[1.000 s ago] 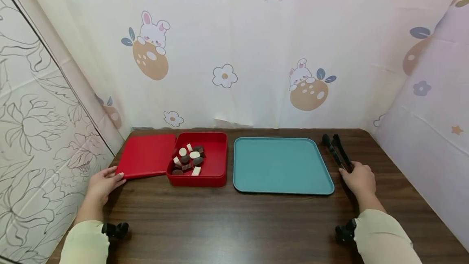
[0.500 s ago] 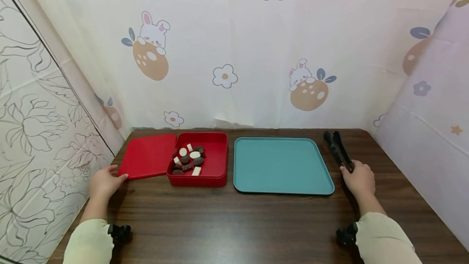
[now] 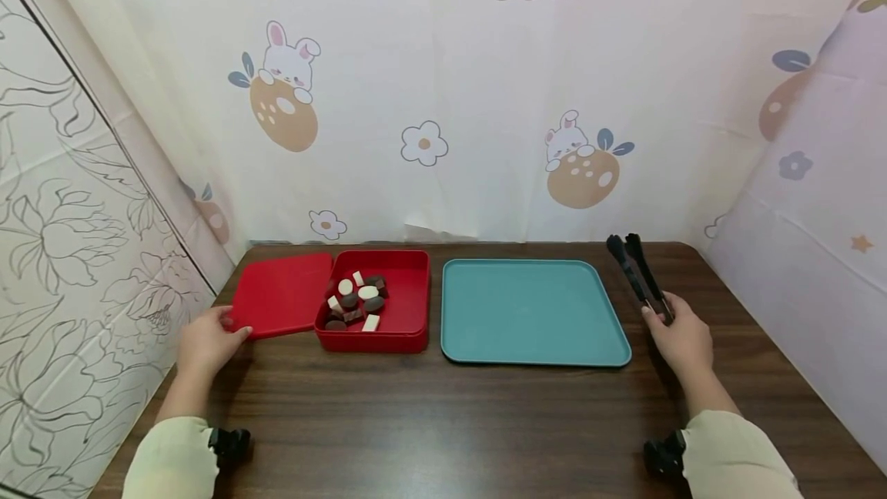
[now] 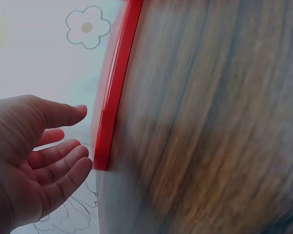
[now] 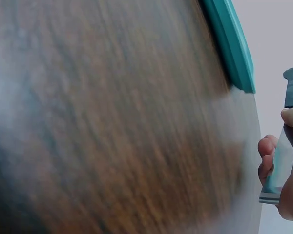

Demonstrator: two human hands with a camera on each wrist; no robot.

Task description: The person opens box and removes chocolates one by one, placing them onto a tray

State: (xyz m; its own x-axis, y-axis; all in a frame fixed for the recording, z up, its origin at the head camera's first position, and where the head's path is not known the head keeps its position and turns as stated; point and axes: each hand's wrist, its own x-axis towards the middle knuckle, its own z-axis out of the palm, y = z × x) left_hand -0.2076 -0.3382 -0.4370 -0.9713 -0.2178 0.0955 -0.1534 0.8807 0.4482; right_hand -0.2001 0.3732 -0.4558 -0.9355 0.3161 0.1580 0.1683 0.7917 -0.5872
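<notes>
My left hand (image 3: 206, 341) is at the near left corner of a flat red lid (image 3: 280, 295). In the left wrist view its fingers are loosely bent beside the lid's edge (image 4: 110, 107), without a grip; whether a fingertip touches it I cannot tell. My right hand (image 3: 682, 333) grips a pair of black-tipped metal tongs (image 3: 634, 272), tips pointing away and slightly apart. Part of the tongs' metal handle (image 5: 283, 158) shows between thumb and fingers in the right wrist view. A red box (image 3: 409, 299) beside the lid holds several dark and white chocolates (image 3: 349, 301).
A teal tray (image 3: 533, 314) lies between the red box and the tongs. Everything stands on a dark wooden table (image 3: 430, 422). A printed curtain (image 3: 430, 68) hangs behind the table's back edge, with patterned panels at both sides.
My left hand has shifted to the right at the lid's corner, covering more of it. My right hand has raised the tongs a little, their tips now farther back.
</notes>
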